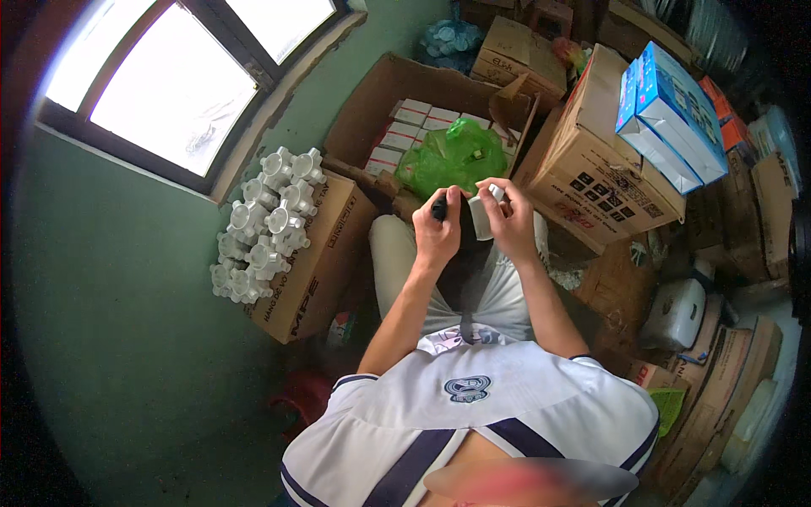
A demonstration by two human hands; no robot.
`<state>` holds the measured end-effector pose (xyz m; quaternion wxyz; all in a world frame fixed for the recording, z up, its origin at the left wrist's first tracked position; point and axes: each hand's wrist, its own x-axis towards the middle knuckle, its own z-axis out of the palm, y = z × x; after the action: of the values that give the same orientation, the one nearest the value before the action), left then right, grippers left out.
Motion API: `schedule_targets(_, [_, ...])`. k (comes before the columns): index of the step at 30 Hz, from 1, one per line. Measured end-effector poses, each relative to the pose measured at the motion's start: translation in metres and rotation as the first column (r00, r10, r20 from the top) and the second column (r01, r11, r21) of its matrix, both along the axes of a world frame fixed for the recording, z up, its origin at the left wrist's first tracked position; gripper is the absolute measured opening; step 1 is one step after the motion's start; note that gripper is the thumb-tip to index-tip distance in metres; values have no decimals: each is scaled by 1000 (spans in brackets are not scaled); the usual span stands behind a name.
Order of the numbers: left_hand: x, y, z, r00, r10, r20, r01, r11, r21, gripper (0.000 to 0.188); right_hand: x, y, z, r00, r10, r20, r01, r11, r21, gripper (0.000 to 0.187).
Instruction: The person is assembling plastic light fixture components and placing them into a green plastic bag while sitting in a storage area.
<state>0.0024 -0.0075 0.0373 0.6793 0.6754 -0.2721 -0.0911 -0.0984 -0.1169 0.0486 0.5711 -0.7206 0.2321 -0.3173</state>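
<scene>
My left hand (pixel 437 226) is closed around a black, rounded handle-like thing (pixel 438 208); its far end is hidden, so I cannot tell its kind. In my right hand (pixel 509 221), fingers and thumb pinch a small white plastic piece (pixel 481 218) with a flat side facing the left hand. Both hands are raised over my lap, close together but apart. Just beyond them a green plastic bag (pixel 456 156) lies on small white boxes (pixel 397 139) inside a large open carton (pixel 359 101).
Several white round junction boxes with short spouts (pixel 285 221) are stacked on a carton (pixel 325 262) at left, by the window wall. At right, blue-and-white boxes (pixel 676 118) sit on a big carton (pixel 591 182). A white plastic container (pixel 674 313) and flattened cartons (pixel 718 380) lie farther right.
</scene>
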Motion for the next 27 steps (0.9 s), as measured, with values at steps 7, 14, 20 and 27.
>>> schedule_targets(7, [55,36,14,805,147,-575,-336,912,-237,55,-3,-2,-14,989,-57,137,-16,877,481,44])
schedule_targets(14, [5,12,14,927,-238,-291,134,932,-337,58,25,40,12,926,-157,344,-120,741,661,41])
schedule_targets(20, [-40,16,42,973,-215,90,232,928,-291,56,31,7,-29,885,-227,407,-90,774,627,28])
schedule_targets(27, [-13,13,51,946,-275,-170,165,862,-479,52,29,48,-26,950,-123,287,39,959,281,51])
